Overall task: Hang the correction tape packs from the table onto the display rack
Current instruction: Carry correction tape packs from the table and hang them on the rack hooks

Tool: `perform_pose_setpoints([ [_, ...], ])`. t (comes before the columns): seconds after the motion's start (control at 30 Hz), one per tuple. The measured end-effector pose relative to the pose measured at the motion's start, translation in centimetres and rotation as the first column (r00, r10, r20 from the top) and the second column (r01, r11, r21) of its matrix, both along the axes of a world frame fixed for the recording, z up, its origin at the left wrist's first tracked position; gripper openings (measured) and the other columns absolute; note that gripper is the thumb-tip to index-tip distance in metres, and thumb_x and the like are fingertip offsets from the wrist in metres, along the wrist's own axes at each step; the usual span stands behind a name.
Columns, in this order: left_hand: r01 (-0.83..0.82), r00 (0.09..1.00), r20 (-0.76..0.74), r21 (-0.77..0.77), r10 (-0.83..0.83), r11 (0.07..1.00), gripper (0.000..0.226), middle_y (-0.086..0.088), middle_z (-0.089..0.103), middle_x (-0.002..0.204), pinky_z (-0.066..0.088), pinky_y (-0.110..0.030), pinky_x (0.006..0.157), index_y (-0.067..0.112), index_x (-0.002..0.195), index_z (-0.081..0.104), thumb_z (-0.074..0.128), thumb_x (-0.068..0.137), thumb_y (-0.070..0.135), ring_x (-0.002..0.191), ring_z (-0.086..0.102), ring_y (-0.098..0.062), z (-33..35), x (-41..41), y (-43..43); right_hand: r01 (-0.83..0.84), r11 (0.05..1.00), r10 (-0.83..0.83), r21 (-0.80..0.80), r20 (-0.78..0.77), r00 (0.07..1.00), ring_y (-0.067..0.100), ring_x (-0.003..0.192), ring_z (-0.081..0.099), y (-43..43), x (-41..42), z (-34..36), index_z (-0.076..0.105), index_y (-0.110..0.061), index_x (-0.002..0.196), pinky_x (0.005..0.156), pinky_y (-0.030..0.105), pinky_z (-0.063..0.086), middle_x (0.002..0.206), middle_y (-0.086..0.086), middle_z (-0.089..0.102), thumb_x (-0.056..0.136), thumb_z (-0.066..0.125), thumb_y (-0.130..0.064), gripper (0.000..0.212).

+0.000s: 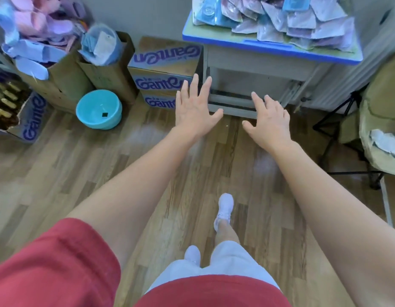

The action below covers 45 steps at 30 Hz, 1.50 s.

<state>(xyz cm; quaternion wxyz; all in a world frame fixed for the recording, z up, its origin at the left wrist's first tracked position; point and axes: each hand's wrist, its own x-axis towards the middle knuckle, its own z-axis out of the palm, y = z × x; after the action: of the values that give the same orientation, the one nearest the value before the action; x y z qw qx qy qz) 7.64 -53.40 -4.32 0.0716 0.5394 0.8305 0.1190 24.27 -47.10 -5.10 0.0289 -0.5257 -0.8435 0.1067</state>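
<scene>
left hand (pixel 195 107) and right hand (pixel 266 125) spread empty above the floor (pixel 81 162)
from the left: stacked cartons (pixel 161 82) printed "ganten" in purple, the top one upside down; a teal basin (pixel 99 109) on the floor near them; then both hands, fingers straight and apart, holding nothing, in front of the blue-edged desk (pixel 269 48). the packs (pixel 291 21) lie heaped on the desk top, apart from the hands.
</scene>
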Motion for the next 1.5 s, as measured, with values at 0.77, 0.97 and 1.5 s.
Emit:
perform_pose_setpoints([
  [0.77,-0.030,0.998,0.048,0.070,0.026,0.997,0.078,-0.008,0.003,0.160,0.003,-0.040,0.118,0.024,0.153,0.011,0.051,0.091,0.049,0.147,0.001,-0.029,2.4,-13.4,40.3,0.014,0.999,-0.013,0.030,-0.033,0.999,0.032,0.143,0.016,41.3,-13.0,3.0,0.012,-0.026,0.151,0.115,0.048,0.014,0.156,0.012,0.017,0.093,0.051,-0.038,0.072],
  [0.97,0.028,0.999,0.035,0.077,-0.031,0.997,0.078,-0.009,0.003,0.160,0.004,-0.040,0.119,0.023,0.153,0.011,0.051,0.091,0.048,0.147,0.002,-0.030,3.8,-17.5,49.7,0.111,0.994,-0.112,-0.011,-0.097,0.989,0.034,0.139,0.021,49.5,-16.5,4.0,0.016,-0.022,0.151,0.112,0.048,0.020,0.155,0.013,0.020,0.092,0.054,-0.036,0.072],
  [1.5,0.094,0.995,-0.012,-0.035,-0.094,0.995,0.080,-0.008,0.001,0.161,0.002,-0.041,0.119,0.027,0.153,0.009,0.053,0.090,0.051,0.147,-0.001,-0.029,1.5,-20.1,65.3,0.229,0.932,-0.298,-0.281,-0.234,0.926,0.038,0.135,0.030,64.8,-20.8,0.6,0.017,-0.019,0.151,0.108,0.040,0.027,0.153,0.018,0.020,0.093,0.055,-0.034,0.070],
])
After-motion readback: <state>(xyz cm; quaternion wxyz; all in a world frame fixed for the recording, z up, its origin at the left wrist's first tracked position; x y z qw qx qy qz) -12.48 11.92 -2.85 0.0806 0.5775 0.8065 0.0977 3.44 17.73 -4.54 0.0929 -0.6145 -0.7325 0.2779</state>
